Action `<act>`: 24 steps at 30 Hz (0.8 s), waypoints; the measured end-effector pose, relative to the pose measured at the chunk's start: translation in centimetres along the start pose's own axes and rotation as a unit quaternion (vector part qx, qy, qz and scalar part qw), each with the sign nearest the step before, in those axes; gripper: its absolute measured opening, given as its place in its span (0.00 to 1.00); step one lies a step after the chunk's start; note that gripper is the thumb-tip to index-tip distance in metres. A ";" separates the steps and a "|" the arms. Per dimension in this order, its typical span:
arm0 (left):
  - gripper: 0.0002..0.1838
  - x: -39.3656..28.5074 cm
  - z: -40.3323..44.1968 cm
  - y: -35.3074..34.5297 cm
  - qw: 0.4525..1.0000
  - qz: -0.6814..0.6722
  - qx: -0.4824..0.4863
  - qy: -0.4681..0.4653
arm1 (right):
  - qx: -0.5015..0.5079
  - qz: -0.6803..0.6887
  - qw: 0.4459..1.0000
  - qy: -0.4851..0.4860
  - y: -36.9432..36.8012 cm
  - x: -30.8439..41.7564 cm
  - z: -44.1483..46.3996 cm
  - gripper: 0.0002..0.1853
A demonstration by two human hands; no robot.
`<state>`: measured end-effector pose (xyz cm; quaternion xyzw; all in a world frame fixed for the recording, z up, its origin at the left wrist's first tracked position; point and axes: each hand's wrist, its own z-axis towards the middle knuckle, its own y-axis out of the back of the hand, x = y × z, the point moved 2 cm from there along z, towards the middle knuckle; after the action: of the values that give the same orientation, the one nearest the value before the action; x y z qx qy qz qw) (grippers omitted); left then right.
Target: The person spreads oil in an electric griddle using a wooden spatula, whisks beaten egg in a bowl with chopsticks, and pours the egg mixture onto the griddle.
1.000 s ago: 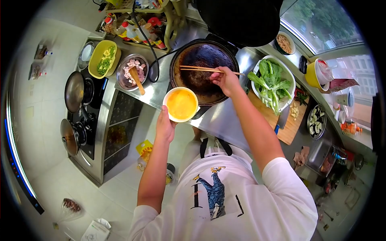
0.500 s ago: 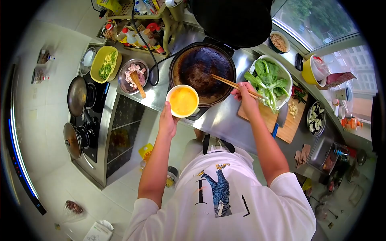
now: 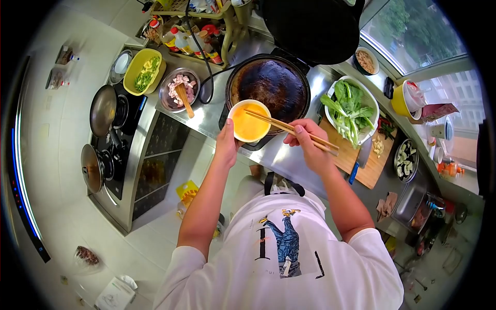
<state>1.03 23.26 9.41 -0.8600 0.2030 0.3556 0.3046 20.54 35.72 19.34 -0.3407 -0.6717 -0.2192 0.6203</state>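
Note:
My left hand (image 3: 226, 143) grips a white bowl (image 3: 236, 136) by its side. Yellow beaten egg (image 3: 249, 125) fills much of it. In my right hand (image 3: 308, 139) is a pair of wooden chopsticks (image 3: 289, 127), their tips in the egg. The bowl is held over the near-left edge of a round electric griddle (image 3: 268, 85), whose dark surface looks browned and shiny. The griddle's black lid (image 3: 312, 31) stands raised behind it.
Left on the counter are a steel bowl (image 3: 165, 98) of diced meat with a wooden spoon and a yellow basin (image 3: 132, 82) of cut greens. At right, a white basket (image 3: 374, 106) of lettuce sits by a cutting board (image 3: 371, 176) holding a knife (image 3: 363, 155) and garlic.
My right hand has moved left and down, bringing the chopstick tips from above the griddle into the egg. The bowl has come up and right a little. The camera view has shifted slightly.

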 end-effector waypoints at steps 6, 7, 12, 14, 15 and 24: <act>0.30 -0.1 0.0 0.1 1.000 0.011 0.014 -0.007 | 0.004 -0.026 0.999 0.023 0.3 0.9 -1.4 0.14; 0.30 -0.1 0.0 0.1 1.000 0.009 0.013 -0.007 | 0.012 -0.064 0.998 -0.017 0.6 0.1 -0.9 0.13; 0.31 -0.1 0.2 0.5 1.000 0.016 -0.002 0.001 | -0.014 -0.061 0.997 -0.046 1.6 -0.6 -1.7 0.12; 0.31 -0.1 0.3 0.4 1.000 0.022 0.006 0.008 | -0.020 -0.058 0.996 -0.059 2.0 -0.8 -1.6 0.13; 0.30 0.0 0.4 0.2 1.000 0.015 -0.006 0.007 | -0.025 -0.058 0.996 -0.057 2.4 -0.8 -1.5 0.13; 0.29 -0.1 4.3 0.6 0.993 0.111 -0.036 0.012 | -0.121 0.074 0.990 -0.025 5.4 -1.0 -1.5 0.14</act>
<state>-1.42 25.69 6.85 -0.8467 0.2884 0.3836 0.2295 25.55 38.07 17.85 -0.4675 -0.6285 -0.2431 0.5721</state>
